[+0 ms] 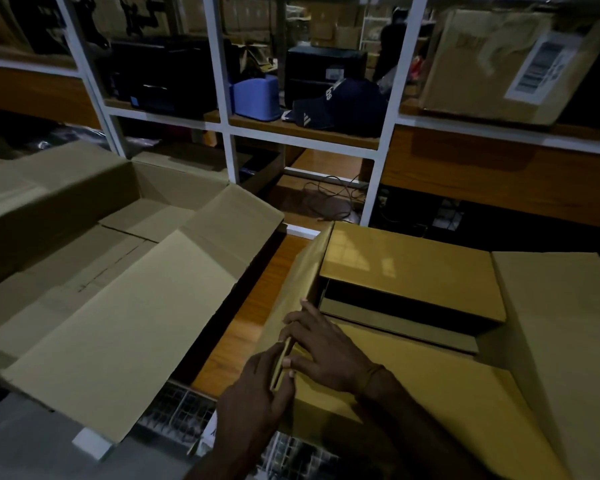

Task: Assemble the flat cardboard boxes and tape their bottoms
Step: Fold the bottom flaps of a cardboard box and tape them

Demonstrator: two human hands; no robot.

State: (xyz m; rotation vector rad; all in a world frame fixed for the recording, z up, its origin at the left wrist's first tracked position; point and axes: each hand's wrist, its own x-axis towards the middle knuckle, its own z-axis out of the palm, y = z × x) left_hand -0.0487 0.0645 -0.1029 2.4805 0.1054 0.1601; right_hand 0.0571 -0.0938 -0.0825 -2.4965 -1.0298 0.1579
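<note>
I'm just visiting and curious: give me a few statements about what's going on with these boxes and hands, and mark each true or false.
1. Both hands are on the box at the right. True: the left hand and right hand meet at a flap edge of the box.
2. The big box at the left is closed. False: it lies open, flaps spread.
3. A dark cap sits on the shelf behind. True.
4. A tape roll is in the right hand. False: no tape roll shows; its fingers rest on cardboard.
5. The labelled box on the shelf is at the upper left. False: it is at the upper right.
</note>
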